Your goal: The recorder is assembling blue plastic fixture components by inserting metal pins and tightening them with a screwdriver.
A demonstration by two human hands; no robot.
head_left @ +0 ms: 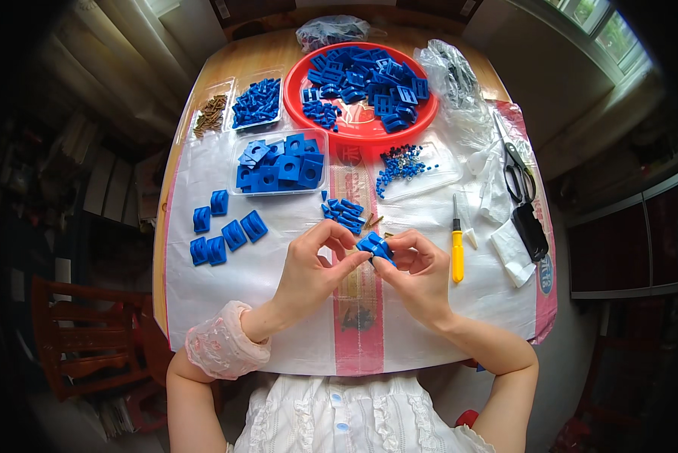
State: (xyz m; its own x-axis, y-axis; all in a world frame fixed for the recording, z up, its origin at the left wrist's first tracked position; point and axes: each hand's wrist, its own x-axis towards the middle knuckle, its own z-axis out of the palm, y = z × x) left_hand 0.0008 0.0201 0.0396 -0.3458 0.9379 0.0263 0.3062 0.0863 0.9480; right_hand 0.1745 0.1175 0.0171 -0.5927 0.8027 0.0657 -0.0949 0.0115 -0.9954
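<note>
Just past the table's near edge, both my hands meet around a small blue plastic part (374, 244) with a curved, ridged top. My right hand (418, 275) grips it between thumb and fingers. From the other side, my left hand (316, 260) pinches at its left edge, thumb low and fingers bent above; whether a smaller piece is between those fingertips is hidden. Beyond the hands lies a pile of small blue wedge-like pieces (344, 214), with a few brass-coloured screws or pins (373, 222) beside it. Several similar curved blue parts (234, 235) stand at the left.
Farther back are a red basin (297, 113) of blue parts, a clear tray (278, 191) of square blue plates, and boxes of small blue pieces (257, 103) and brown screws (211, 113). Tiny blue bits (401, 167) lie right of centre. A yellow-handled screwdriver (457, 253) and black scissors (517, 174) lie right.
</note>
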